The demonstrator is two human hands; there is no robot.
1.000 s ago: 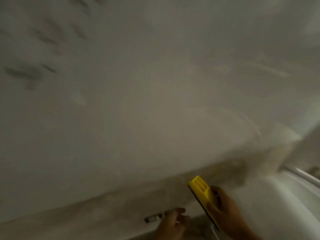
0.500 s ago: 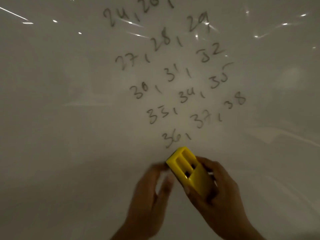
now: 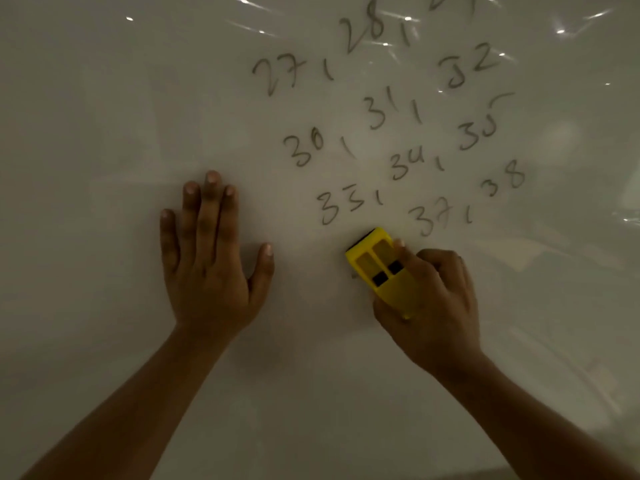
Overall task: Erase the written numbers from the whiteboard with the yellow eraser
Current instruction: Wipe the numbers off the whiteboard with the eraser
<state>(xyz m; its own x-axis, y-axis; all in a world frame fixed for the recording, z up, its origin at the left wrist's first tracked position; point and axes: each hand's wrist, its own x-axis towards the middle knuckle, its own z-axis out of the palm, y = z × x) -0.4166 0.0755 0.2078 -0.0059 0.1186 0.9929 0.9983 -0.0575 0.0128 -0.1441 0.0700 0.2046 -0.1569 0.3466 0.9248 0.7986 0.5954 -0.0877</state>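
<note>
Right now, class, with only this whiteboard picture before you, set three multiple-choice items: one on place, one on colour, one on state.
1. Where is the yellow plastic eraser?
A. above 28
B. below 33 and 37
C. left of the left hand

2. What colour is the eraser's pad edge?
A. black
B. red
C. white

3. How is the left hand?
A. fisted
B. holding a pen
C. flat, fingers spread

B: it sits under those numbers on the glossy whiteboard.
A: a dark strip shows at its top.
C: the palm lies open; the right hand grips the eraser.
</note>
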